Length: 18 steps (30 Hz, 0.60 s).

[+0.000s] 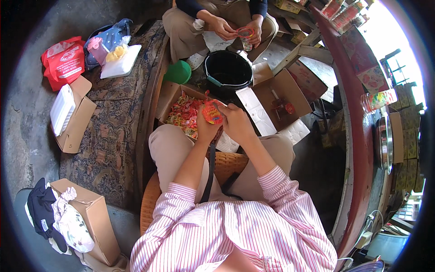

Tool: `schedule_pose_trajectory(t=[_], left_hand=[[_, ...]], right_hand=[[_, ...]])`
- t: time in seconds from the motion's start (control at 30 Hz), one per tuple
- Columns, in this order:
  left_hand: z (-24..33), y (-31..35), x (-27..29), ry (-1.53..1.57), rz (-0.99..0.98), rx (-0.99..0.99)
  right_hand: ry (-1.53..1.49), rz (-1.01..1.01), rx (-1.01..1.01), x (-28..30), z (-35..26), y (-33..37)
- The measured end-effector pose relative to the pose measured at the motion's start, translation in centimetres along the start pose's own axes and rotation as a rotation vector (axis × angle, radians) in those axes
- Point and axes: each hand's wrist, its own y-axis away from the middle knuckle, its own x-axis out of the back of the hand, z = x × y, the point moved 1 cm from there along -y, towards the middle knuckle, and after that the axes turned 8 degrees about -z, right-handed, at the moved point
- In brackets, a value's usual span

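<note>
In front of my knees I hold a red, rounded piece with yellow print (212, 112), which looks like a printed wrapper or lid. My left hand (207, 129) is closed around its left and lower side. My right hand (236, 122) pinches its right edge. Just beyond my left hand, a cardboard box (164, 100) contains a heap of red, yellow and green printed wrappers (183, 111). Right of my hands, an open cardboard box (290, 90) has a red-topped jar (289, 108) inside.
A black bucket (228, 68) stands ahead, beside a green tub (178, 72). Across from me a seated person's hands (240, 34) hold a clear container with a red top. A patterned bench (108, 122) runs along my left; a red ledge (353, 149) lies at right.
</note>
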Motion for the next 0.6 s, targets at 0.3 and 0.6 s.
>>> schedule_pose_trajectory(t=[0.3, 0.6], left_hand=[[-0.31, 0.21, -0.43, 0.08, 0.001, -0.001], [0.05, 0.14, -0.47, 0.026, 0.006, -0.008]], right_hand=[[0.027, -0.047, -0.03, -0.31, -0.02, -0.4], [0.067, -0.137, -0.097, -0.15, -0.5, -0.71]])
